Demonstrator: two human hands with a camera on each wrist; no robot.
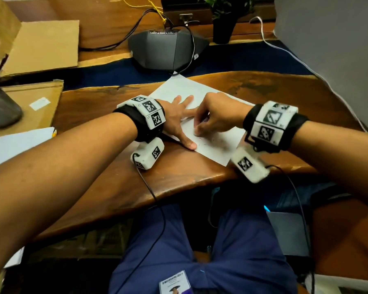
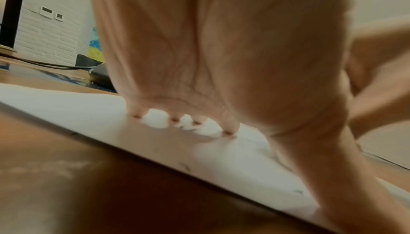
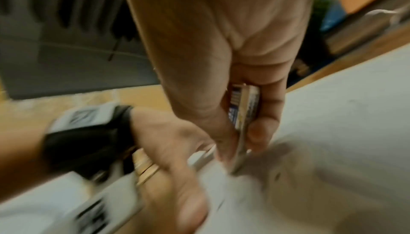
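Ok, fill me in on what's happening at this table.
A person sits at a wooden table. The left hand, spread open, presses a white sheet of paper flat. The right hand pinches a small flat blue-and-white object, its edge down on the sheet, where faint dark marks show.

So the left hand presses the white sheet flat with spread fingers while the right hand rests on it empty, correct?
Not empty: the right wrist view shows the right hand pinching a small blue-and-white object against the white sheet. The left hand does press the sheet flat with spread fingers.
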